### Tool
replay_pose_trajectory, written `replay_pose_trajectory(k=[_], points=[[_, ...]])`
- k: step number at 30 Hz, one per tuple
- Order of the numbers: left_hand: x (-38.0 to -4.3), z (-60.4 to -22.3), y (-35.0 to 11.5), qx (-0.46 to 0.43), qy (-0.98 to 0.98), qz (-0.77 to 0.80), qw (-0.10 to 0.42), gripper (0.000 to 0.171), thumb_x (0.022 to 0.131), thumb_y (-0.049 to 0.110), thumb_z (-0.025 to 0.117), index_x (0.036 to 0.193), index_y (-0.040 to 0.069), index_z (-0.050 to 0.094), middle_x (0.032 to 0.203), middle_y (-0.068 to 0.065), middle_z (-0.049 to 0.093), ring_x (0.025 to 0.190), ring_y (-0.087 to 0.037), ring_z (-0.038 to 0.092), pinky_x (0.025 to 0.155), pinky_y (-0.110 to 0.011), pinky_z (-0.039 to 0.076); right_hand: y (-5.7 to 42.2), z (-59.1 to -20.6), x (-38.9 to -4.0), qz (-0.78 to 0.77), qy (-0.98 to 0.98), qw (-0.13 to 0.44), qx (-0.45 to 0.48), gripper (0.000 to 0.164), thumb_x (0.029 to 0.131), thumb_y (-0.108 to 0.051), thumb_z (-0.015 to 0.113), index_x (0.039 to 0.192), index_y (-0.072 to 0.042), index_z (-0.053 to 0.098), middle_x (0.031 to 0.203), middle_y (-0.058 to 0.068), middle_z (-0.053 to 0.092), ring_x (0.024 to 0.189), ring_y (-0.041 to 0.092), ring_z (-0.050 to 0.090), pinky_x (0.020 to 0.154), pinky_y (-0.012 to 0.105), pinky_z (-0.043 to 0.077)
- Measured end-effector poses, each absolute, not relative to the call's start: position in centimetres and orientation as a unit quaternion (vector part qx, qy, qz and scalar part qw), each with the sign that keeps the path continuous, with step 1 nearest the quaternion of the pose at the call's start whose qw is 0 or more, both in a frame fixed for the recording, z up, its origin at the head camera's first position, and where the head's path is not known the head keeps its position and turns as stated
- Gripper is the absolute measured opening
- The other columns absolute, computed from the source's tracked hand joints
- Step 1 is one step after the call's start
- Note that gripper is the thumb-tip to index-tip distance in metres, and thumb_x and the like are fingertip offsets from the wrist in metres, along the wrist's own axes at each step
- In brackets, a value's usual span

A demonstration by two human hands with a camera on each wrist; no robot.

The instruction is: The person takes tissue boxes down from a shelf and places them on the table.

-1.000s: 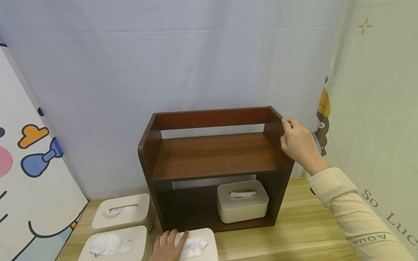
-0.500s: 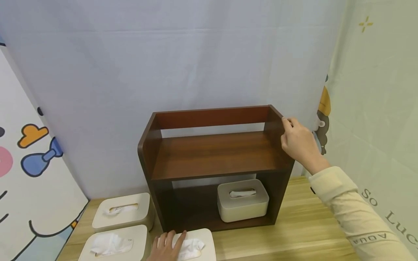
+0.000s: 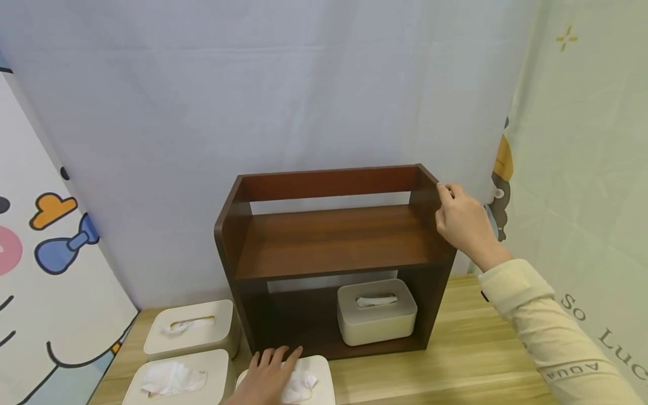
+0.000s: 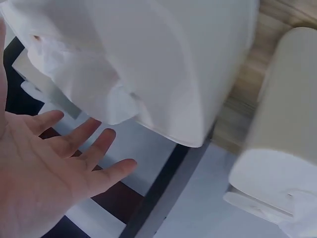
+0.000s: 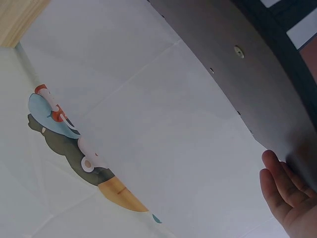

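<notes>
A dark brown two-tier shelf point(image 3: 329, 242) stands at the back of the table. My right hand point(image 3: 463, 219) grips the top edge of its right side panel, with fingers point(image 5: 280, 181) on the panel's outer face in the right wrist view. At the bottom of the head view, my left hand point(image 3: 268, 377) is over a cream tissue box point(image 3: 321, 374) in front of the shelf. In the left wrist view its fingers point(image 4: 99, 148) are spread and relaxed, beside that box's white tissue point(image 4: 94, 84). They pinch nothing; whether the hand touches the lid is unclear.
Another tissue box point(image 3: 377, 332) sits on the lower tier, at the right. Two more stand left of the shelf, a rear box point(image 3: 187, 315) and a front box point(image 3: 215, 382). A pale curtain point(image 3: 324, 101) hangs behind the wooden table point(image 3: 455, 337).
My left hand has moved slightly up and right over the tissue box, its fingers nearer the shelf. The right hand stays on the shelf's side panel.
</notes>
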State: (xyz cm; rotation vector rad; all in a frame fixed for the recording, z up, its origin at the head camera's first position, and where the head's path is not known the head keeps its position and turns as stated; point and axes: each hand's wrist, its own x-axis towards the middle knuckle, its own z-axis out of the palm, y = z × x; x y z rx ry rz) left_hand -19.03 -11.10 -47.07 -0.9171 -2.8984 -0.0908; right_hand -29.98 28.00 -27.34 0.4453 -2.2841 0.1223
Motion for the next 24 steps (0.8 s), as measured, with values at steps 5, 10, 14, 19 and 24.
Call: replay_pose_trajectory(k=[5,10,14,19,24], points=[[-20.0,-46.1,-9.1,-0.298,-0.952,-0.062,0.041,0.084,0.074,0.066,0.056,0.135,0.01,0.042,0.123,-0.016,0.051,0.107,-0.036,0.049,0.085,-0.055,0.043,28.0,-27.3,-30.0,0.048,-0.902,0.392,0.175,0.042,0.08,0.0,0.048,0.12,0.013,0.05,0.103,0.028,0.055,0.076,0.04,0.059,0.06,0.046,0.049],[-21.4,-45.9,-7.2,-0.298,-0.949,-0.057,0.089,0.076,0.078,0.06,0.057,0.134,0.011,0.043,0.122,-0.014,0.051,0.108,-0.034,0.049,0.086,-0.051,0.044,28.0,-27.4,-29.9,0.05,-0.904,0.388,0.173,0.042,0.08,0.0,0.048,0.12,0.013,0.05,0.103,0.028,0.055,0.077,0.04,0.058,0.06,0.047,0.049],[-22.7,-45.7,-5.7,-0.295,-0.948,-0.05,0.111,0.073,0.078,0.059,0.058,0.133,0.012,0.043,0.122,-0.013,0.051,0.109,-0.033,0.049,0.086,-0.05,0.044,28.1,-27.5,-29.9,0.05,-0.904,0.387,0.173,0.042,0.08,0.0,0.049,0.12,0.013,0.05,0.103,0.029,0.055,0.075,0.039,0.058,0.059,0.046,0.049],[-24.2,-45.6,-3.9,-0.284,-0.95,-0.044,0.121,0.071,0.078,0.057,0.06,0.131,0.012,0.045,0.121,-0.013,0.051,0.109,-0.032,0.049,0.087,-0.049,0.044,28.2,-27.4,-29.9,0.046,-0.902,0.392,0.176,0.042,0.08,0.0,0.049,0.12,0.013,0.05,0.103,0.029,0.055,0.074,0.039,0.059,0.057,0.046,0.049],[-25.6,-45.8,-2.4,-0.276,-0.953,-0.034,0.121,0.071,0.077,0.055,0.063,0.131,0.012,0.046,0.122,-0.013,0.052,0.11,-0.033,0.05,0.089,-0.049,0.043,28.1,-27.3,-30.0,0.047,-0.901,0.393,0.179,0.041,0.081,0.0,0.048,0.12,0.013,0.05,0.103,0.028,0.055,0.074,0.039,0.059,0.058,0.046,0.05]])
